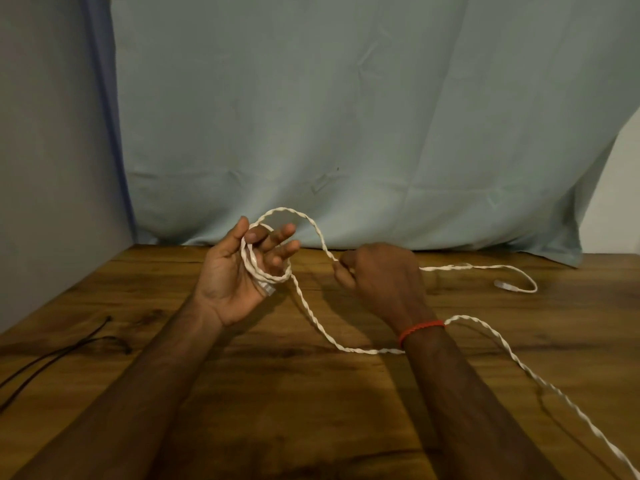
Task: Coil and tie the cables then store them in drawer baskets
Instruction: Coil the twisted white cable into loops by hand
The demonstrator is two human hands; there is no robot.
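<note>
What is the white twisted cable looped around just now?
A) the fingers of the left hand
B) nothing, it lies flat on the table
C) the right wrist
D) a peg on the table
A: several loops of the white twisted cable circle the raised fingers of the left hand, while the right hand pinches the strand and feeds it toward them.

A wooden table stands before a creased pale-blue cloth backdrop and grey wall.
</note>
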